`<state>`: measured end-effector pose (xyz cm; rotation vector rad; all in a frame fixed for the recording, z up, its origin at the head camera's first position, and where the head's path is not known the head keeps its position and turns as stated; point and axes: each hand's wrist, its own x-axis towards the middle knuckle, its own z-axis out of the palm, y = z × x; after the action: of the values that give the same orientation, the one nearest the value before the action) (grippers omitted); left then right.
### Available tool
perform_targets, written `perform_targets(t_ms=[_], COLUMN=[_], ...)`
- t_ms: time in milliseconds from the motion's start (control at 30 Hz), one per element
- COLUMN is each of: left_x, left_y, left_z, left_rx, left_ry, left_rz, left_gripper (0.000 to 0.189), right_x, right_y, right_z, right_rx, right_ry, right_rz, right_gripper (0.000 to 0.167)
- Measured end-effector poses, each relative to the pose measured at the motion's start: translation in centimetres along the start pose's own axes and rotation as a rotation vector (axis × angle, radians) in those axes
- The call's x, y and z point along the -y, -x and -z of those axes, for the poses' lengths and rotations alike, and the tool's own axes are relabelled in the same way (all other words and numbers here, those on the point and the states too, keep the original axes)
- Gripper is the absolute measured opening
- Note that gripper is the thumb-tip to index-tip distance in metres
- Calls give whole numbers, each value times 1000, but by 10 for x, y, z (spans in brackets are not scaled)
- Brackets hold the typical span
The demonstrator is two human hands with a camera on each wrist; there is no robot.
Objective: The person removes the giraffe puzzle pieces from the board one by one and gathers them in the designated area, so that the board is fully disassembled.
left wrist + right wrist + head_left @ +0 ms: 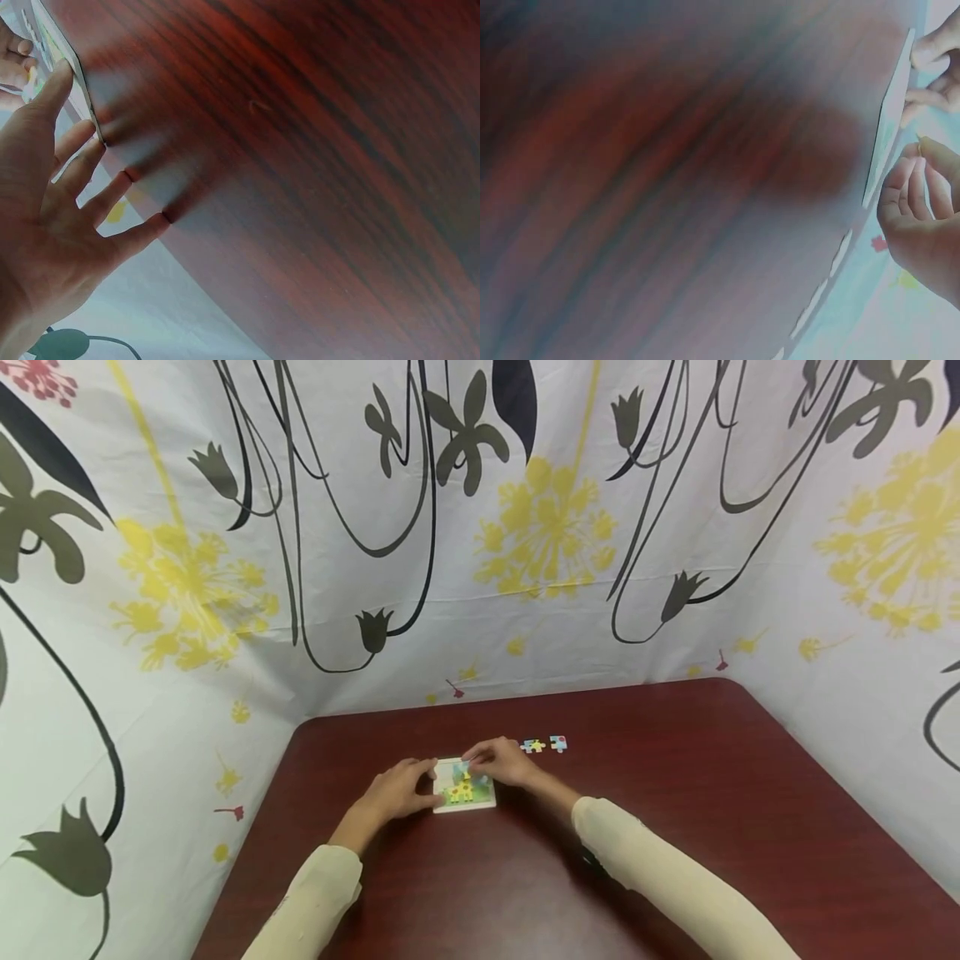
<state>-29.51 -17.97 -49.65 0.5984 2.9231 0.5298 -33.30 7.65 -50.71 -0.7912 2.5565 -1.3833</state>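
A small square jigsaw puzzle board (pixel 467 808) with a pale frame lies on the table; its partly filled picture shows yellow giraffe-like figures on green. My left hand (pixel 397 789) rests at the board's left edge, thumb and fingertips touching it, the other fingers (pixel 112 196) spread and fairly straight. Over the board's upper right part, my right hand (pixel 501 762) pinches a small puzzle piece (pixel 919 139) between thumb and fingertips. Only a yellowish edge of that piece shows, and I cannot tell whether it touches the board.
Just right of the board, beyond my right hand, lie loose puzzle pieces (pixel 533 746) and another blue piece with a red spot (pixel 558 743). The dark red wooden table (pixel 637 718) reaches back to a white flower-patterned cloth (pixel 450 593) hanging behind and at both sides.
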Motion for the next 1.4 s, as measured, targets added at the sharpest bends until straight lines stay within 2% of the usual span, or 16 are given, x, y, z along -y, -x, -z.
perform_targets(t_ms=[200, 500, 633, 967, 1167, 1400], left_x=[2, 3, 5, 6, 5, 5], left_y=[1, 1, 0, -1, -2, -1], left_z=[0, 1, 2, 1, 3, 3], left_rx=[-8, -16, -23, -23, -16, -3], left_ry=[6, -13, -26, -33, -40, -39], left_rz=[7, -4, -11, -26, -19, -20], left_gripper=[51, 71, 72, 76, 76, 78], right_x=[-10, -21, -24, -37, -38, -38], right_y=[9, 25, 29, 34, 36, 39], right_z=[22, 49, 52, 52, 52, 51], right_rx=[-40, -51, -54, -54, -47, -49], right_ry=[68, 86, 93, 176, 235, 279], right_rz=[-27, -56, -63, 14, 55, 48], right_gripper=[17, 19, 18, 12, 15, 17])
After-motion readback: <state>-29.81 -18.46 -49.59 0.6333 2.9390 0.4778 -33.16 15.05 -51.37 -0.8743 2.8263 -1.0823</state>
